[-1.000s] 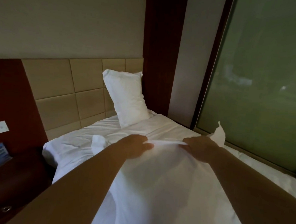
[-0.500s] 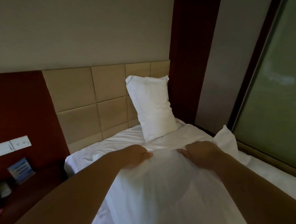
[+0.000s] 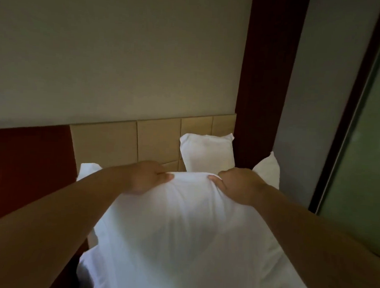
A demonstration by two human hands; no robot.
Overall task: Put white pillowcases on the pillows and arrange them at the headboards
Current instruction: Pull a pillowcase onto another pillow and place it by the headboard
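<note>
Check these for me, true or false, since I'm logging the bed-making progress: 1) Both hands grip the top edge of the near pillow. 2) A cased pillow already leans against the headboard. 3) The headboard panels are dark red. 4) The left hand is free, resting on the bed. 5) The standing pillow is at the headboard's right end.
1) True: the left hand and right hand both pinch the top edge of the near pillow.
2) True: a white pillow stands against the headboard.
3) False: the panels are tan; the dark red is the wall panel beside them.
4) False: it grips the near pillow.
5) True.
</note>
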